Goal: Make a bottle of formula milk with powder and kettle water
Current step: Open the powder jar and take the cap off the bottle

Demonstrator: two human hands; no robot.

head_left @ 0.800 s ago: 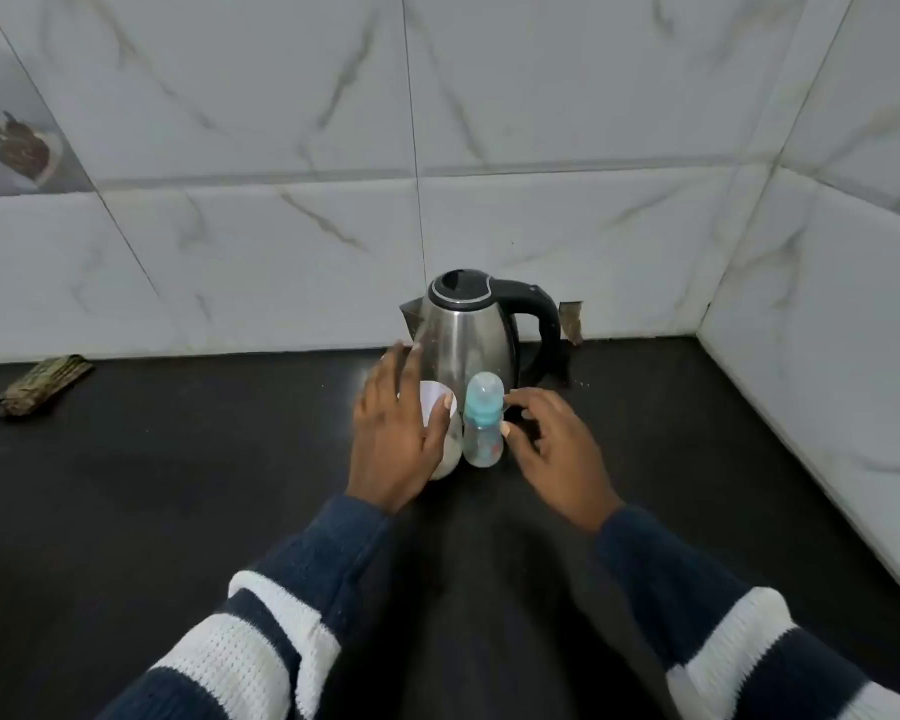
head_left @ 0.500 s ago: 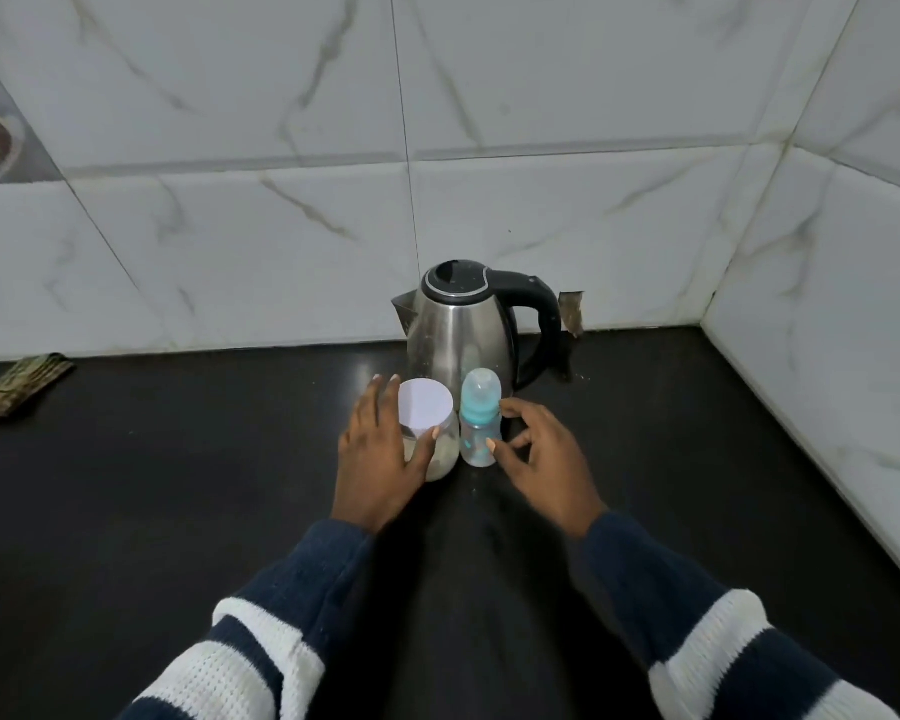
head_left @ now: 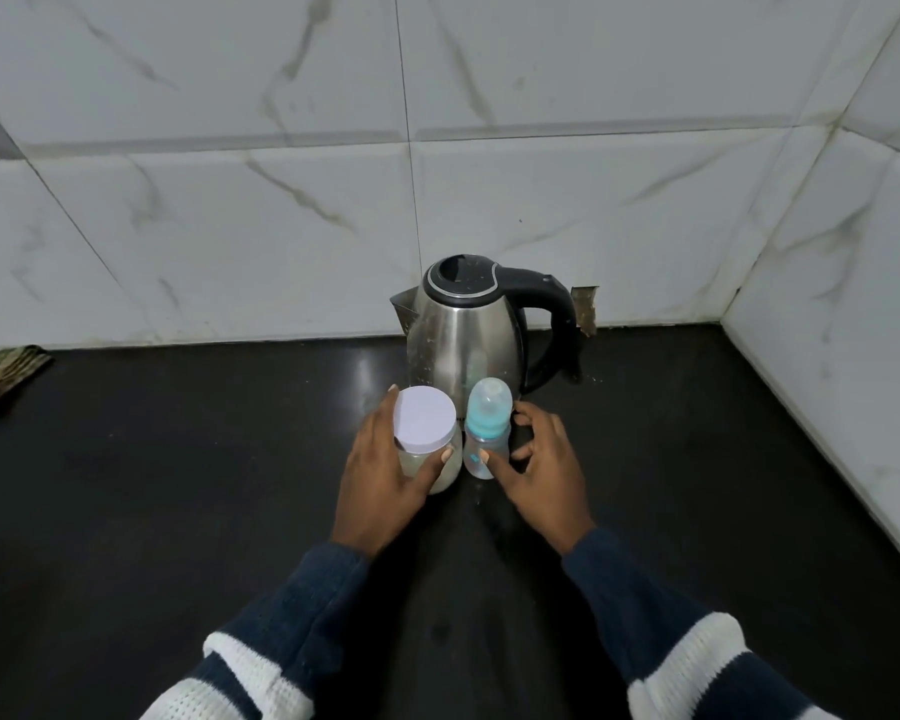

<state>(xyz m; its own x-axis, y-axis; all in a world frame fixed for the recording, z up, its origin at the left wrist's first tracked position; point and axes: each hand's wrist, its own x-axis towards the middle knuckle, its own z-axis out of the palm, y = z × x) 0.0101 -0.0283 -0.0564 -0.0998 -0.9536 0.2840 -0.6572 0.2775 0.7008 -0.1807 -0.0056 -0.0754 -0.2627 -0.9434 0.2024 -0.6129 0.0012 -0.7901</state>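
My left hand [head_left: 385, 478] has slid off the lid and now wraps the jar [head_left: 427, 439], right hand [head_left: 539, 467] closing thumb and fingers on the capped bottle [head_left: 484, 428] before the kettle [head_left: 463, 330], so opening comes next, I judge.

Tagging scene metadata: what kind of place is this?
Most likely a home kitchen corner: a dark countertop against marble-look wall tiles, with a steel electric kettle standing at the back.

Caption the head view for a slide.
Left hand grips the white-lidded powder jar, right hand touches the capped baby bottle, before a steel kettle.
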